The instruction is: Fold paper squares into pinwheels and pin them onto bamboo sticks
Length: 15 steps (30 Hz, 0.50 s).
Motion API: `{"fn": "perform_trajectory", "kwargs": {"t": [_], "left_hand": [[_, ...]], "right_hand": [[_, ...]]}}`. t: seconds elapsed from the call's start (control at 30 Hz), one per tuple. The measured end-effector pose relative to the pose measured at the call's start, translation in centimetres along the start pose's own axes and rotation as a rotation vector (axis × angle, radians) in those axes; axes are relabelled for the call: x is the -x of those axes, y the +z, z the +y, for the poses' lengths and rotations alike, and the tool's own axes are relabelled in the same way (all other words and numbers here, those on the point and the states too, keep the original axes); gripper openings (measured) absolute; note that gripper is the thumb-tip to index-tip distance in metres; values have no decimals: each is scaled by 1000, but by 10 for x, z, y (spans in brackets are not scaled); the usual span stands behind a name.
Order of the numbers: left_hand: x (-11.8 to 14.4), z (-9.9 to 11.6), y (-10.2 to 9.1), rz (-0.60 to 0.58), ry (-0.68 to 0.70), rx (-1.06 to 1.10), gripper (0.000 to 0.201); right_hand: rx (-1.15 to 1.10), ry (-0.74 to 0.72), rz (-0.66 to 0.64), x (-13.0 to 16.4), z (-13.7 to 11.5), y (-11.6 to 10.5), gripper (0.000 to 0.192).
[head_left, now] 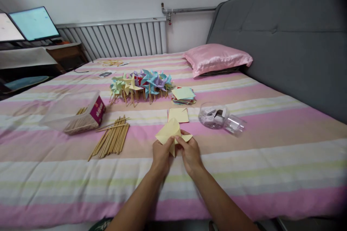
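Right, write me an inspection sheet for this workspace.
Surface: striped bedsheet in pink, white and green, spread flat.
Job's things: yellow paper piece, partly folded, held above a yellow paper square.
Clutter: pile of paper pinwheels; stack of coloured paper; loose wooden sticks; open stick box; clear plastic jar on its side.
Grippers: left hand and right hand both pinch the yellow paper piece.
Cables: thin black cable near the far edge.
Surroundings: pink pillow, grey headboard, radiator, monitors.

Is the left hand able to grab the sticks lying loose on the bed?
Probably yes, but it must first let go: the left hand pinches the yellow paper. The loose sticks lie nearby to its left, nothing between.
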State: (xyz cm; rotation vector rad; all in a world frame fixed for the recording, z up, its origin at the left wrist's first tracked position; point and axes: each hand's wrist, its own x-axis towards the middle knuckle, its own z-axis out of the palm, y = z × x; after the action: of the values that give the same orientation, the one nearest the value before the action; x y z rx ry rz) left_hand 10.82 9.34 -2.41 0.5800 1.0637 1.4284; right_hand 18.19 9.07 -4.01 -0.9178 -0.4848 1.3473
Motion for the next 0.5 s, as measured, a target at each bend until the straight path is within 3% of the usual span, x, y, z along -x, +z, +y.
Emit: {"fn": "perform_trajectory", "kwargs": {"t": [0.1,0.33,0.4,0.5], "left_hand": [[-5,-5,-6,15,32,11,35],[-12,-17,-18,69,100,106,34],[-14,-20,-20,70,124,116,35],[-16,-22,-23,66,136,123,34]], "right_hand": [[-68,44,-11,1,2,-3,49],[-27,-76,-43,23,1,-16,38],[26,-78,-162,41,-2,-24,28],[197,48,-487,77,-2,-39,23]]}}
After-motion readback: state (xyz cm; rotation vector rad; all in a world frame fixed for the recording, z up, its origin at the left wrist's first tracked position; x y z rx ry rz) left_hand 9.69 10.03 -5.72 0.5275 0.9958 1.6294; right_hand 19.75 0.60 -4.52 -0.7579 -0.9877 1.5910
